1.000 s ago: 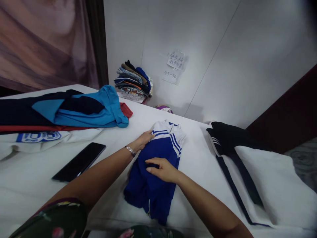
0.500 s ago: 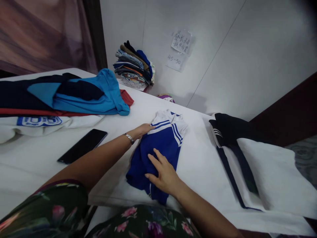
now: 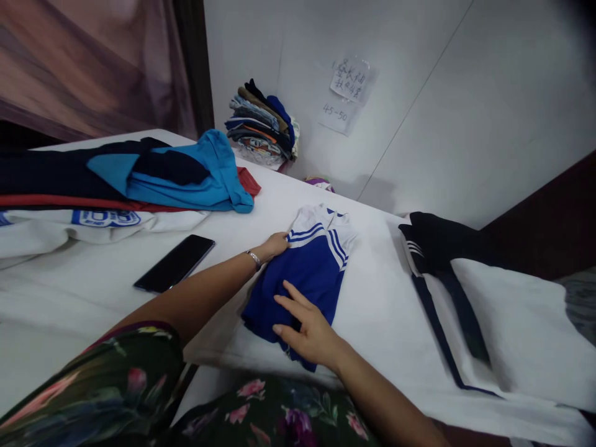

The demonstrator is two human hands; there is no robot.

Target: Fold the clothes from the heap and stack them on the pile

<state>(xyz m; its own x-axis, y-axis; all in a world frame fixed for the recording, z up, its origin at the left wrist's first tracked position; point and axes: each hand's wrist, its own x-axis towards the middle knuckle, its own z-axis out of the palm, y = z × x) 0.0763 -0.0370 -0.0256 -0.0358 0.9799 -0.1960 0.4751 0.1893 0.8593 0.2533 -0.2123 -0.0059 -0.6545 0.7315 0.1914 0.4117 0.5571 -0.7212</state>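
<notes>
A blue and white zip-neck jacket [image 3: 310, 267] with striped shoulders lies on the white table in front of me, its sides folded in and its collar pointing away. My left hand [image 3: 276, 244] is closed on the jacket's left edge, near the stripes; the fingertips are partly hidden by the cloth. Over the lower part of the jacket is my right hand [image 3: 310, 329], palm down with its fingers apart. Whether it touches the fabric I cannot tell.
A black phone [image 3: 176, 263] lies left of my forearm. Blue, navy, red and white garments [image 3: 186, 177] are piled at the left. Folded black and white clothes [image 3: 470, 298] lie at the right. A stack of clothes [image 3: 263, 124] stands by the wall, near paper signs [image 3: 349, 81].
The view has shifted, so the surroundings sit slightly further right. The jacket's lower edge looks smoother and higher. My left hand keeps its grip, and my right hand stays spread over the cloth.
</notes>
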